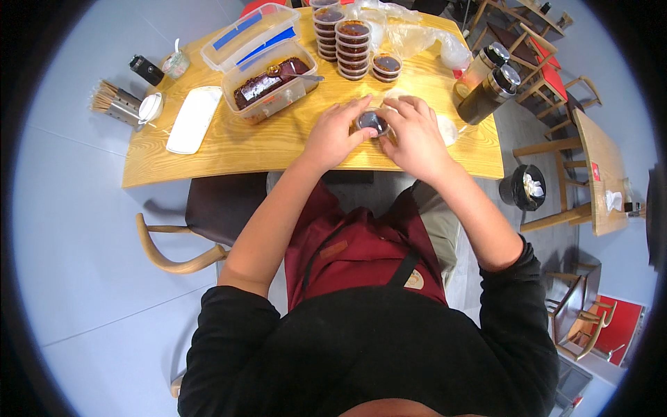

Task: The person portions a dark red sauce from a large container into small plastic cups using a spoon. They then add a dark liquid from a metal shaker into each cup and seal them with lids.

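A small round plastic cup of dark sauce (pixel 373 123) stands on the wooden table near its front edge. My left hand (pixel 333 130) grips it from the left, with the thumb at the near rim and the fingers at the far side. From the right, my right hand (pixel 414 133) holds the same cup, fingertips on its rim. Whether a lid sits on the cup is hard to tell. Clear round lids (pixel 447 130) lie beside and partly behind my right hand. Beyond the hands rise stacks of filled, lidded sauce cups (pixel 354 49), and a short stack (pixel 386 66) stands at their right.
A plastic tub of dark red chili sauce (pixel 271 99) with a metal spoon (pixel 305 77) stands left of the hands. Its clear lid (pixel 250 36) lies behind; a white tray (pixel 194 120) lies left. Plastic bags (pixel 417 39) and two dispensers (pixel 490 94) stand right. A chair (pixel 224 208) is at left.
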Motion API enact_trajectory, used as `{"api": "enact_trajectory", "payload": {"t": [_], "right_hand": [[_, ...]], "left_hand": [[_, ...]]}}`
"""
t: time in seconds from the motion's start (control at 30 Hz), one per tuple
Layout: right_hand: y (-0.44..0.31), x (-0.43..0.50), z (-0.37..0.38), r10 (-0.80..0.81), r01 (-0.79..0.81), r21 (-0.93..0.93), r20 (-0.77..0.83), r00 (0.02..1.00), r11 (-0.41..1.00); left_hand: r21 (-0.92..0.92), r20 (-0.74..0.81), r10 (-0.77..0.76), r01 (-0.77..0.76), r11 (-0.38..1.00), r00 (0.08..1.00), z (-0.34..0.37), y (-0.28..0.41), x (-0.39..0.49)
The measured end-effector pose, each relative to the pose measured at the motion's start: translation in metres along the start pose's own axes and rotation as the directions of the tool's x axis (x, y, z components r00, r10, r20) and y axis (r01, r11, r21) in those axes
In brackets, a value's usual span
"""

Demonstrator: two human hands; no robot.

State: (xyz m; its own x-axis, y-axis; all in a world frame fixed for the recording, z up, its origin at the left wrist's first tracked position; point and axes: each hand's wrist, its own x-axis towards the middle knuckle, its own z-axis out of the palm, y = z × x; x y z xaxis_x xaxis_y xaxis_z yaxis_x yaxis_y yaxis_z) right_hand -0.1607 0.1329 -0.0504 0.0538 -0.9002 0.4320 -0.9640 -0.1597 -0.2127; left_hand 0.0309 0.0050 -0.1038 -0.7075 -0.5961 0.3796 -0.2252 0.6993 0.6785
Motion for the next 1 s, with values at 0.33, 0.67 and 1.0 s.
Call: {"api": "enact_trajectory", "payload": {"t": [0.33, 0.67, 1.0], "right_hand": [[0.017, 0.052, 0.003, -0.142, 0.136, 0.044, 0.391, 0.909, 0.99], [0.057, 0.104, -0.029, 0.019, -0.05, 0.142, 0.208, 0.978, 0.989], [0.107, 0.151, 0.005, 0.137, -0.14, -0.005, 0.236, 0.962, 0.99]], "left_hand": [[-0.357, -0.193, -0.209, 0.13, 0.925, 0.959, 0.005, -0.016, -0.004], [-0.507, -0.163, -0.282, 0.165, 0.846, 0.945, -0.006, -0.019, -0.009], [-0.526, -0.137, -0.283, 0.173, 0.833, 0.949, -0.006, -0.016, -0.008]]}}
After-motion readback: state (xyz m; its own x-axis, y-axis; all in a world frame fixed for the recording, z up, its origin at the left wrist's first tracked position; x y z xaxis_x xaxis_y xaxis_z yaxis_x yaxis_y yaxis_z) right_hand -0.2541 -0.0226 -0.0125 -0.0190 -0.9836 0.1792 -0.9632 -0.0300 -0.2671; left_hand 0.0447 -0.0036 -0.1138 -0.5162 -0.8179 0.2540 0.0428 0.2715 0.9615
